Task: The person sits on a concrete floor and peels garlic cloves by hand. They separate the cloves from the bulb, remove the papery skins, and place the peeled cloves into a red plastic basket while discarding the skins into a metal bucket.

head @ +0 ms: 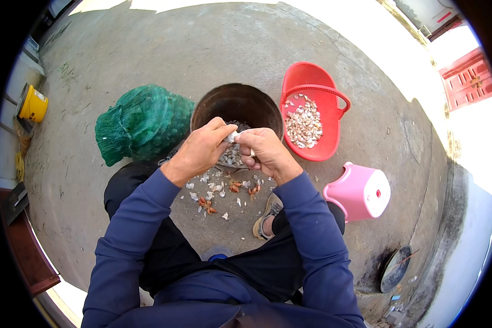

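Note:
My left hand (203, 145) and my right hand (266, 151) meet over the near side of a dark metal bucket (240, 96). Between their fingertips both pinch a whitish piece of garlic (231, 137). A pale clove (252, 153) sits in the curled fingers of my right hand. Pale skins lie inside the bucket, partly hidden by the hands. Right of the bucket, a red plastic basket (330, 141) with a handle holds a heap of garlic cloves (305, 125). A full green mesh sack (147, 121) lies to the left.
Garlic skins and reddish-brown scraps (207, 205) litter the concrete between my feet and the bucket. A pink plastic stool (358, 192) lies tipped at my right. Farther off are a yellow bucket (35, 104) at the left wall and a round dark pan (395, 268) at lower right.

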